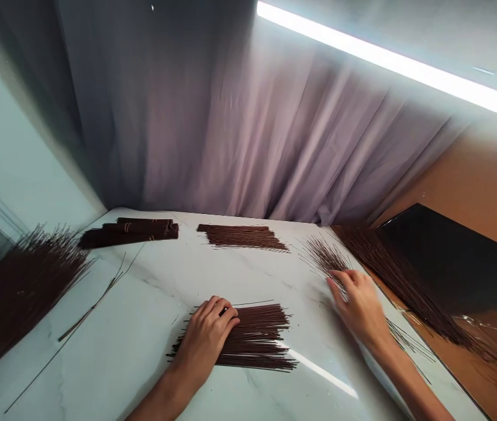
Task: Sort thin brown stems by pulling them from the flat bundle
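My left hand (207,333) lies over the left end of a flat layer of thin dark brown sticks (257,333) on the table. Its fingers curl down onto them, and the fingertips are partly hidden. At the right, my right hand (358,301) is just over a loose, fanned bunch of similar sticks (325,254). Its thumb and forefinger are a little apart, with sticks visible between them; the other fingers are partly hidden. The thin tail of this bunch shows beyond the wrist.
At the back of the white marbled table (143,316) lie tied stick bundles (143,228) and a loose stick pile (244,237). A large mass of sticks (24,292) fills the left edge. Several stray sticks (99,298) lie nearby. More sticks (410,286) rest on a brown surface at right.
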A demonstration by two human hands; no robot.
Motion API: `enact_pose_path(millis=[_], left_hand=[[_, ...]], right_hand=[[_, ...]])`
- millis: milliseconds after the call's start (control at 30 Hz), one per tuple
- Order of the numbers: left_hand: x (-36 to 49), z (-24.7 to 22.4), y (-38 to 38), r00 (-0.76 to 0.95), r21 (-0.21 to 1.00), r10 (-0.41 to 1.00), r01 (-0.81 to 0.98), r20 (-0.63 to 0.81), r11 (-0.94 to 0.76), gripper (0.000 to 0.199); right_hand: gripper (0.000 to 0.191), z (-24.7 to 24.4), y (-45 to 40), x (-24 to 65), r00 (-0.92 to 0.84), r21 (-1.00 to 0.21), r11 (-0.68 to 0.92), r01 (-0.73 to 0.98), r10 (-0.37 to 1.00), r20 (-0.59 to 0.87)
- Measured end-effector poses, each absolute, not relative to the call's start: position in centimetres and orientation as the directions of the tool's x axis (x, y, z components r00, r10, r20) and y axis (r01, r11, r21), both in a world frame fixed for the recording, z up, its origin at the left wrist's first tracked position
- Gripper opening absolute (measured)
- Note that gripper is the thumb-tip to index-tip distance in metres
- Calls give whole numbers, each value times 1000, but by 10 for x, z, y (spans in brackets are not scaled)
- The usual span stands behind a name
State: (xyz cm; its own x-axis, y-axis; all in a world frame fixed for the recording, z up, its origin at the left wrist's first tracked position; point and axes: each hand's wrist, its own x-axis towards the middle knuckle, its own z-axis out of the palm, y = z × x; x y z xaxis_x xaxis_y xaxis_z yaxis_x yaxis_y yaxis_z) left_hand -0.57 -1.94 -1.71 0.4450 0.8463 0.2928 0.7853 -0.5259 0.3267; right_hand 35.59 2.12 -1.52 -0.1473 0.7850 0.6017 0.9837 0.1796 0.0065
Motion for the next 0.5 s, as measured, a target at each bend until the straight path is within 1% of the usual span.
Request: enact_pose_path(millis=[100, 200, 300, 400, 500], left_hand=[[-5, -20, -19, 505, 218, 804, 786, 313, -578, 19], [-4, -26, -17, 538, 135, 771, 784, 341, -606, 22], [-3, -34, -15, 549, 84, 752, 785, 365, -613, 23], [-2, -35, -13, 536, 48, 749, 801, 389, -597, 25], [-4, -30, -16, 501, 69, 765, 817, 405, -572, 26]], right_hand=[[29, -10, 44, 307, -334, 15, 381, 925, 790, 515], [21, -8, 81, 267, -428, 21, 474, 881, 774, 467], [17, -14, 123, 239, -456, 31, 494, 869, 774, 439], [26, -25, 157, 222, -457, 54, 478, 877, 791, 407], [32, -35, 175, 212, -433, 76, 440, 895, 814, 388]])
